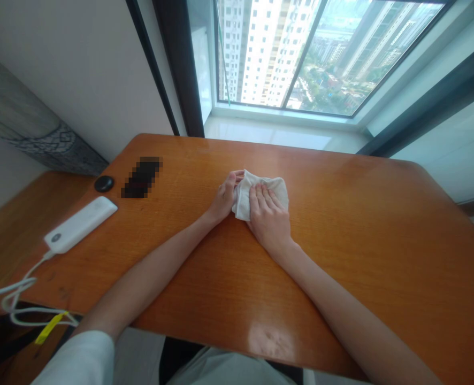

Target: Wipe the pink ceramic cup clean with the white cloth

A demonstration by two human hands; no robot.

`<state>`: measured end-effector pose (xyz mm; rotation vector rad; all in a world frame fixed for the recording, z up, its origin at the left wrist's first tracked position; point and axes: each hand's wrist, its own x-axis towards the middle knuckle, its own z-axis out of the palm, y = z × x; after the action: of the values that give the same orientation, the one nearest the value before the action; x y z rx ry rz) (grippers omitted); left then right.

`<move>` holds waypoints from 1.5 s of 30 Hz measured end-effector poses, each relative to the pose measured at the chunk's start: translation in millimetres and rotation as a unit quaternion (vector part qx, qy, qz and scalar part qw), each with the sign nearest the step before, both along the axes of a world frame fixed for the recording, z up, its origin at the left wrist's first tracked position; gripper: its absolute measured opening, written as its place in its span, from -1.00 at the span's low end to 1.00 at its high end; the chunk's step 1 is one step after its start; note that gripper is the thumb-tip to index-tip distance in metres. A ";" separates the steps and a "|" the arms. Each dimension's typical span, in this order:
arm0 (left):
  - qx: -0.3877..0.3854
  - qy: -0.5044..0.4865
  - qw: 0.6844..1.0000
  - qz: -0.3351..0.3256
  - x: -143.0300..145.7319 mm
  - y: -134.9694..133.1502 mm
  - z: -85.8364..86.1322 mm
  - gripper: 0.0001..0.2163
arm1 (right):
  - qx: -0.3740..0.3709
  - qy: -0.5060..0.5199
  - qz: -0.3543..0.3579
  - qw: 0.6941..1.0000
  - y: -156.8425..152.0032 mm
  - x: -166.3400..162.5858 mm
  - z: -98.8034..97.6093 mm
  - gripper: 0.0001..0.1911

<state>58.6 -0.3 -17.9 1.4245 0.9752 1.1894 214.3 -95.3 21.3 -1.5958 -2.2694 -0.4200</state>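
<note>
- Lying near the far edge of the wooden table, 1 white cloth sits beneath the right hand, its fingers extended, close together.
- Left hand touches the cloth's left edge; fingertips partly hidden, grip cannot be told.
- 3 items obstruct the table's left end, well apart from the cloth: 1 white elongated device, 1 black round object, 1 pixelated dark object.
- White cable, bearing 1 yellow tag, loops at the near-left corner.
- Window stands beyond the table.
</note>
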 end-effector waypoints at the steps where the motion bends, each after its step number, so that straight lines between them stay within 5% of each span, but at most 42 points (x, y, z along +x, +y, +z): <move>1: 0.003 0.003 1.000 0.000 0.1 -0.1 0.3 -0.28 | -0.001 0.002 0.000 1.000 -0.1 -0.1 0.3 -0.41; 18: -0.001 -0.018 1.000 0.005 -0.7 -6.1 7.4 -0.34 | -0.011 0.010 -0.001 1.000 -0.2 -0.8 1.8 -0.45; 29: -0.003 -0.037 0.999 0.003 -0.4 -5.1 4.2 -0.31 | 0.056 -0.009 0.012 0.998 3.4 1.5 -8.4 -0.51; 35: -0.013 -0.049 0.999 -0.016 0.6 -8.1 9.7 -0.33 | 0.025 0.021 0.030 0.999 6.3 3.3 -2.0 -0.85; 45: -0.021 -0.044 0.999 -0.020 0.6 -9.0 10.1 -0.37 | 0.026 0.031 0.040 0.998 7.1 4.6 1.1 -0.83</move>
<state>59.2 -9.3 -7.8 1.3425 0.9027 1.1864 218.9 -88.3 22.4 -1.4667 -2.2481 -0.3996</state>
